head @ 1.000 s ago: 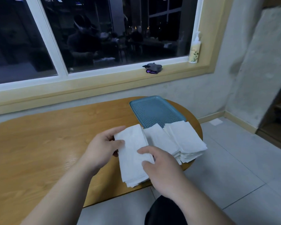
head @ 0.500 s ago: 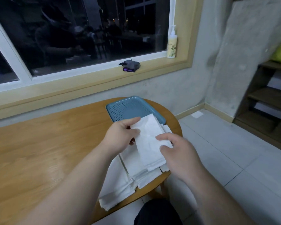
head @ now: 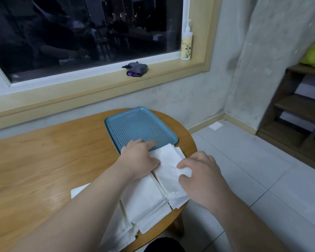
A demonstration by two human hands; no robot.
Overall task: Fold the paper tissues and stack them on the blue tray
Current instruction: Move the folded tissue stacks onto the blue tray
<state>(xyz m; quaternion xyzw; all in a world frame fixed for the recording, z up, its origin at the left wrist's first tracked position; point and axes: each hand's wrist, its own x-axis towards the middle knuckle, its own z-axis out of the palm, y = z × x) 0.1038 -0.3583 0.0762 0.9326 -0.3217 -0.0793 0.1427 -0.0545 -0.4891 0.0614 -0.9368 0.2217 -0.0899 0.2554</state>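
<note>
Blue tray point(head: 108, 130): set flat by the far right edge of the surface point(head: 44, 160).
Top tissue point(head: 168, 166): lifted at a slant over the piles, near the right edge; its far corner is just beside the tray's near rim.
Left hand point(head: 140, 159): fingers are stretched toward the tray and the thumb is laid on the tissue's left edge. A pinch cannot be told.
Right hand point(head: 202, 177): fingers are curled, with the tissue's right edge gripped beneath them.
Tissue piles point(head: 145, 200): overlapped side by side, overhanging the near edge.
</note>
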